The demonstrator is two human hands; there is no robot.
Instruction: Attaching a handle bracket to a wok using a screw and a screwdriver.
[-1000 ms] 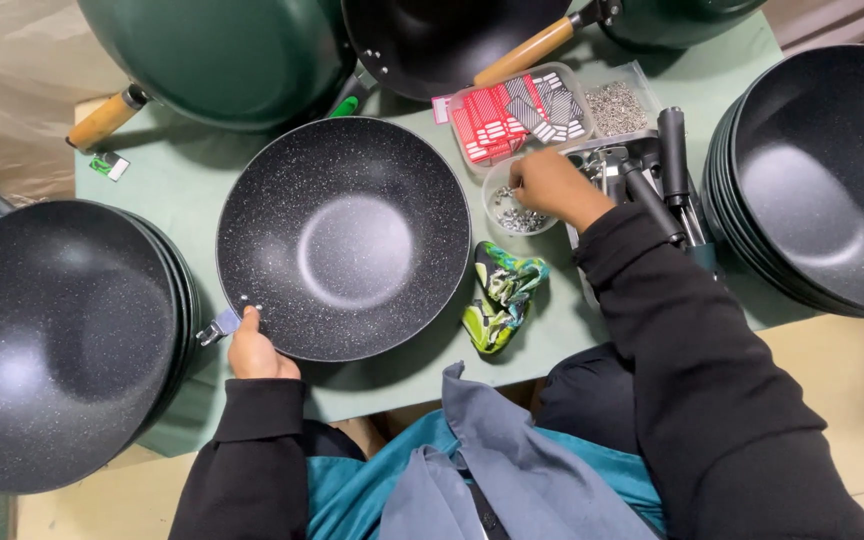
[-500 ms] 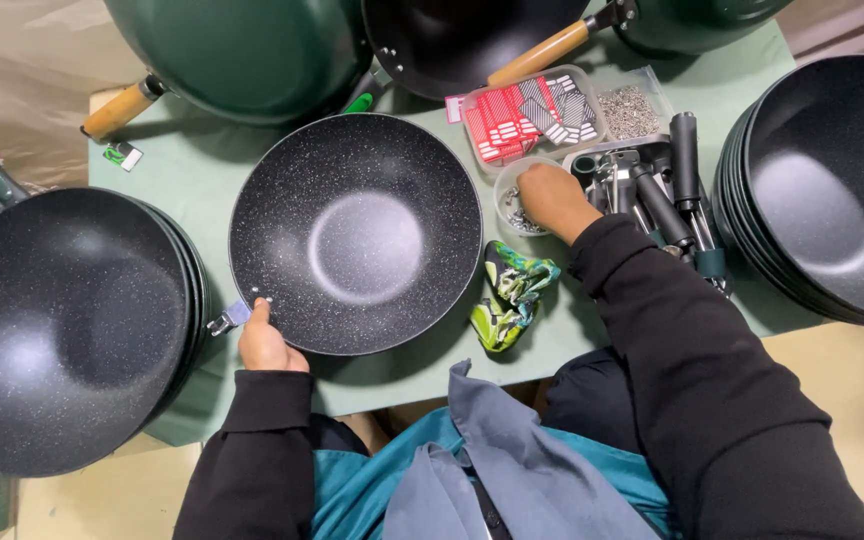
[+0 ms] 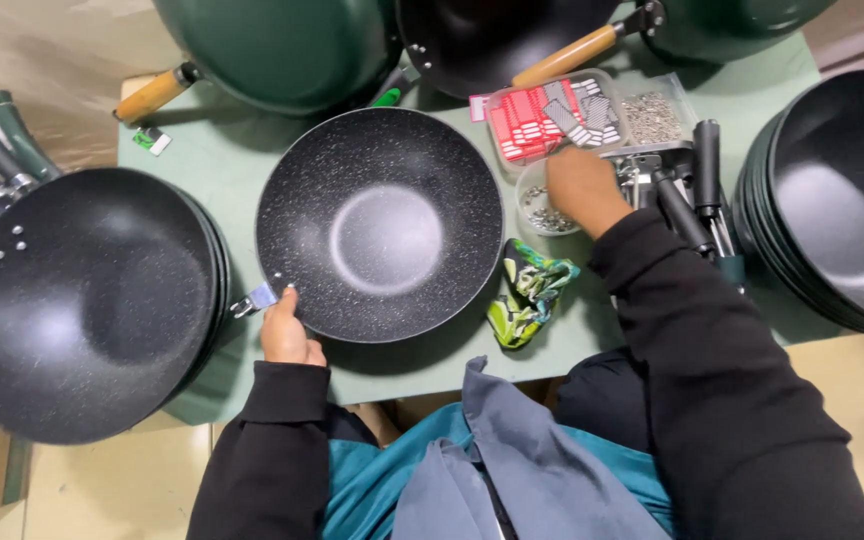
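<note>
Pans crowd the green table (image 3: 242, 160) on every side of you, and the one you work on, a speckled black pan (image 3: 380, 225), sits in the middle of the frame. Your left hand (image 3: 287, 335) grips its near rim at the lower left, fingers closed on the edge just beside a small metal bracket (image 3: 255, 299) that sticks out from the pan. Your right hand (image 3: 580, 188) reaches into a small clear bowl of screws (image 3: 544, 205) right of the pan; its fingers point down into the bowl and you cannot tell whether they pinch anything. Behind the bowl lies a clear tray (image 3: 577, 115) with red and grey packets and more metal bits. A green patterned cloth (image 3: 524, 297) lies crumpled below the bowl, near the pan's rim. Stacks of black pans fill the left (image 3: 77, 300) and right (image 3: 837, 195) edges.
</note>
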